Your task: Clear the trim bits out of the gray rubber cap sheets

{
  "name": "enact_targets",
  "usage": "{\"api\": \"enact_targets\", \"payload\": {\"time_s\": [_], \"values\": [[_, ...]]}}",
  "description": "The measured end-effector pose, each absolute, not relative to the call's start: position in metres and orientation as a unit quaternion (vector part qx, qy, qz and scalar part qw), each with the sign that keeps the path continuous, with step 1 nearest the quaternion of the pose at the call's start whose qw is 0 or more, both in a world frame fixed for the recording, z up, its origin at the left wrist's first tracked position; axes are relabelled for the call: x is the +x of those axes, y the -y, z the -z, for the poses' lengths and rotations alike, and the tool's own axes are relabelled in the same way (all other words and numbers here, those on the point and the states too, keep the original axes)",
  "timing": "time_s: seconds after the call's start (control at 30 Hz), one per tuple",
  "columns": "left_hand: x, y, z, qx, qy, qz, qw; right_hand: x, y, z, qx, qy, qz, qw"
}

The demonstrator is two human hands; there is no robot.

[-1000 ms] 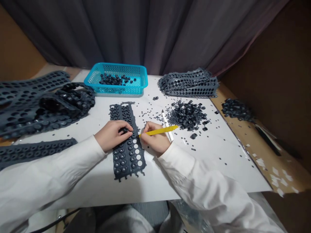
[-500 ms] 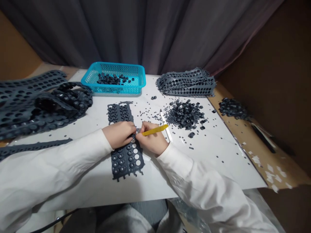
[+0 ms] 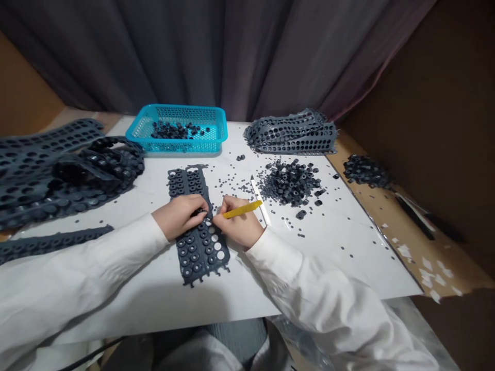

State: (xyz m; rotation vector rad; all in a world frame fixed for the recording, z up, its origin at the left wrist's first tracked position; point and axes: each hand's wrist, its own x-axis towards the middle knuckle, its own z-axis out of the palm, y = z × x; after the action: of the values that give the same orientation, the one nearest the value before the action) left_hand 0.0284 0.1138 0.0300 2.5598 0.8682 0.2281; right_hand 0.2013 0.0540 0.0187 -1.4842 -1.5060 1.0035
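A dark grey rubber strip (image 3: 196,242) studded with small round parts lies lengthwise on the white board (image 3: 332,242); several of its holes near the right edge are empty. My left hand (image 3: 181,214) rests on the middle of the strip, fingers curled and pinching a part there. My right hand (image 3: 238,226) is closed round a yellow tool (image 3: 242,209), its tip touching the strip right by my left fingertips.
A turquoise basket (image 3: 216,135) with loose dark parts stands at the back. A heap of parts (image 3: 291,181) and a white stick (image 3: 260,201) lie to the right. Stacked punched strips (image 3: 294,135) sit at the back right, more strips (image 3: 65,170) on the left, another small heap (image 3: 363,170) on cardboard.
Both hands stay on the strip with only small shifts; the yellow tool's tip has come closer to my left fingertips. The view has drifted slightly.
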Motion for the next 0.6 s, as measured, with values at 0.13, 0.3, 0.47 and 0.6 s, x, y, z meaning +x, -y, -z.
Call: {"api": "enact_targets", "payload": {"time_s": [0.13,0.3,0.47,0.6], "values": [[0.028,-0.117,-0.031,0.885,-0.372,-0.12,0.253,0.201,-0.054,-0.016,-0.584,0.59,-0.394,0.394],[0.028,-0.121,-0.029,0.85,-0.422,-0.116,0.293,0.201,-0.055,-0.015,-0.578,0.603,-0.374,0.404],[0.027,-0.125,-0.03,0.848,-0.416,-0.098,0.313,0.203,-0.054,-0.01,-0.566,0.588,-0.41,0.407],[0.027,-0.124,-0.031,0.847,-0.417,-0.088,0.319,0.206,-0.055,-0.005,-0.56,0.56,-0.455,0.408]]}}
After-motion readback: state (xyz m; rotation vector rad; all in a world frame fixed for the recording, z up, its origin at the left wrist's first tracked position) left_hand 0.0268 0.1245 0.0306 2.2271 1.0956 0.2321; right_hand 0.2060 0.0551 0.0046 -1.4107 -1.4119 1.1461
